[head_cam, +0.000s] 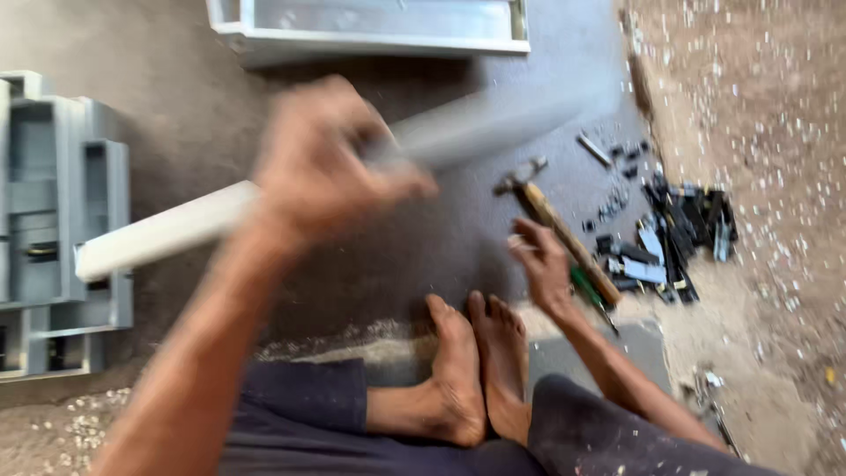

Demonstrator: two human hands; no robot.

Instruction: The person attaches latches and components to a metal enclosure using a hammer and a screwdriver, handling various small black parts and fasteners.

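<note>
Fingers of the left hand (322,167) are curled tight around a long pale bar (167,231), which runs from lower left to upper right across the dark mat (423,256); hand and bar are blurred. Fingers of the right hand (539,264) are loosely spread, with the tips just beside a wooden-handled hammer (555,225) lying on the mat; whether they touch it cannot be told. A green-handled screwdriver (589,295) lies by the wrist. Two bare feet (476,361) rest together on the mat below. Grey frames (62,220) are stacked at left, another frame (370,26) lies at the top, and small black parts (674,238) are heaped loose at right, in no container.
</note>
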